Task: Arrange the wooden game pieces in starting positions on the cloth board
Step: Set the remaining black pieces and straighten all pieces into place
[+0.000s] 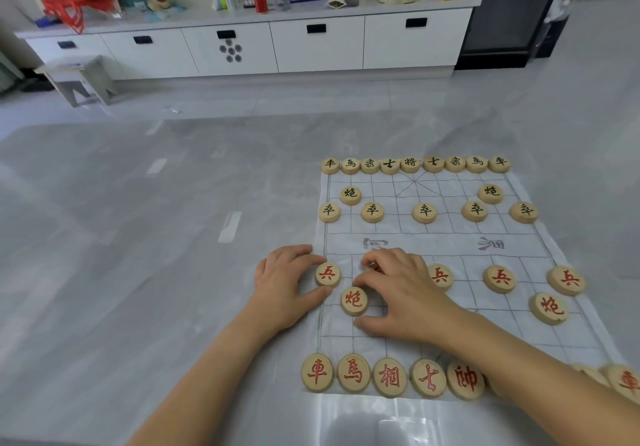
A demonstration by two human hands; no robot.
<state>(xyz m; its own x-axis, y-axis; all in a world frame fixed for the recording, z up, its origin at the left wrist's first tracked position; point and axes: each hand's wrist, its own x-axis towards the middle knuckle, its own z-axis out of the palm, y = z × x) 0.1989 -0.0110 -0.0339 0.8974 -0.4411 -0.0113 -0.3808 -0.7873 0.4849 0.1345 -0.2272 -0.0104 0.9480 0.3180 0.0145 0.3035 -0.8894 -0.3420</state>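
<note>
The white cloth board (450, 245) lies on a grey table. Black-lettered wooden pieces (410, 163) fill its far rows. Red-lettered pieces line the near edge (389, 376), and red soldiers (499, 277) and a red cannon (549, 307) stand on the right. My left hand (284, 286) holds the leftmost red soldier (327, 274) between forefinger and thumb at the board's left edge. My right hand (401, 293) curls its fingertips over a mostly hidden piece (373, 267) just right of that soldier. The left red cannon (354, 300) sits between my two hands, below the right fingers.
My right forearm crosses the near red row and hides part of it. The grey table (138, 238) stretches left of the board. Beyond it are the floor, a small stool (79, 78) and a white cabinet (242, 44) topped with clutter.
</note>
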